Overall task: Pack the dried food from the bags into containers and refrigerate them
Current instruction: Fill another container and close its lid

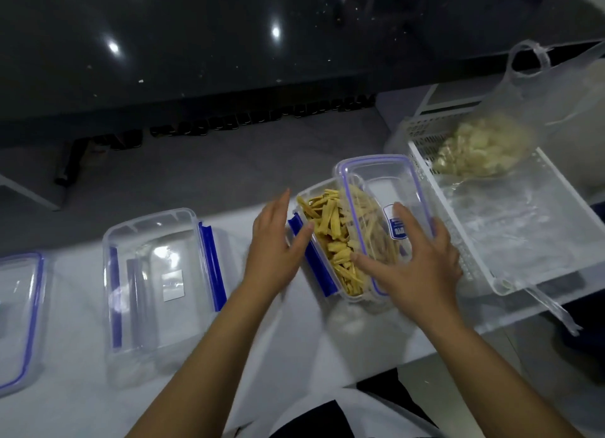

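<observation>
Both hands flanking filled container, lid tilted

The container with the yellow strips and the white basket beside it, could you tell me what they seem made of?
Container: clear, glossy hard plastic, apparently; the strips show through its wall. Basket: white plastic, seemingly, with moulded slots.

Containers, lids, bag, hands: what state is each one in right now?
Filled container: holds yellow strips, lid half on.
Lid: tilted, unlatched.
Empty container: open, clips out.
Spare lid: lying flat.
Bag: still holds pale food.
Left hand: open.
Right hand: open, on lid.
</observation>
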Demonstrator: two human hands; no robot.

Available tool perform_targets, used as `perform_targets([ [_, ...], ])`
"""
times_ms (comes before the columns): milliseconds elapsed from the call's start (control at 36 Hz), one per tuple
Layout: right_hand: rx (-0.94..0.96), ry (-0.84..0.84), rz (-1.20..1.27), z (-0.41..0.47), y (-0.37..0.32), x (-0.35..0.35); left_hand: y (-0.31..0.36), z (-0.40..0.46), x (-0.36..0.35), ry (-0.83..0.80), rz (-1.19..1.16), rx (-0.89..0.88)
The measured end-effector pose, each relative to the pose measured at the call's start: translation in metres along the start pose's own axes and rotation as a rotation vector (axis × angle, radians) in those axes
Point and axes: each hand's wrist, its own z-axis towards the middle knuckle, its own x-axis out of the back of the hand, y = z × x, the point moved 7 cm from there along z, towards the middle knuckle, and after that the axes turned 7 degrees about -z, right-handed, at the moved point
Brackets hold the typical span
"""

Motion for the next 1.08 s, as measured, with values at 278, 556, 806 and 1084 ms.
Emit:
perform_targets([
  [278,-0.125,-0.018,0.097,-0.013,0.037,-0.001,-0.007,0.01,-0.024,-0.143,0.329,-0.025],
  [556,-0.073,-0.063,0.083,-0.007,0.03,0.003,-0.017,-0.012,-0.012,0.018,-0.416,0.266],
  [806,0.119,-0.177,-0.301,0.011,-0.029,-0.039,-0.032,-0.051,-0.04,0.001,-1.043,0.667],
  [1084,0.187,-0.245,-0.464,0.01,-0.021,-0.043,-0.026,-0.057,-0.04,-0.017,-1.021,0.642],
])
